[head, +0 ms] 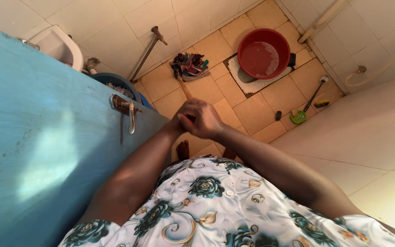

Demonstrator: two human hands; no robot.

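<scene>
Tiled floor below, both hands (200,119) clenched round mop handle (185,89), mop head (189,66) beyond.

Both hands meet in front of the body, clasped round the top of a wooden mop handle (184,88). Right hand (205,120) wraps over the left hand (182,120), fingers curled tight. The handle runs down to a dark rag mop head (189,66) lying on the tan tiled floor (252,110). Red basin (264,53) of soapy water stands beyond it. Green scrub brush (298,117) near the right wall. Blue door (37,151) with metal latch (126,110) on the left.
</scene>
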